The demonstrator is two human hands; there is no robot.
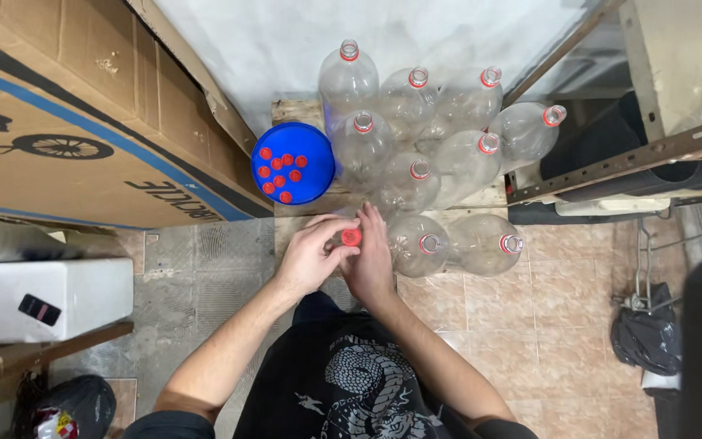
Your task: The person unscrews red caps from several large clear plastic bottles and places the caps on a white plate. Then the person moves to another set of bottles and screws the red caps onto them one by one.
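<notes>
- Bottle under the hands, centre of frame: clear plastic, almost wholly hidden, only its red cap (352, 236) showing; seemingly standing on the floor tiles in front of the person's knees, at the near edge of the bottle cluster.
- Cardboard box (83, 122), upper left: large, leaning, blue stripe and a bicycle drawing on its side; walls in the work spot on that side.
- White sheet (286, 49), top centre: backdrop behind the bottles.
- Bottles (416, 138), upper centre to right: about ten, clear and empty, upright and packed touching one another, each with a red neck ring and no cap; two nearest ones (465, 244) just right of the hands.
- Metal rack (627, 154), right: slanting angle-iron frame beside the cluster.
- Blue lid (292, 162), left of the bottles: lying flat, used as a dish for about ten loose red caps (279, 173), kept within easy reach.
- Left hand (310, 256): fingers curled, thumb and fingertips pinching the cap from the left, apparently to turn it.
- Right hand (371, 260): fingers closed around the bottle neck just below the cap, apparently steadying it against the twist.
</notes>
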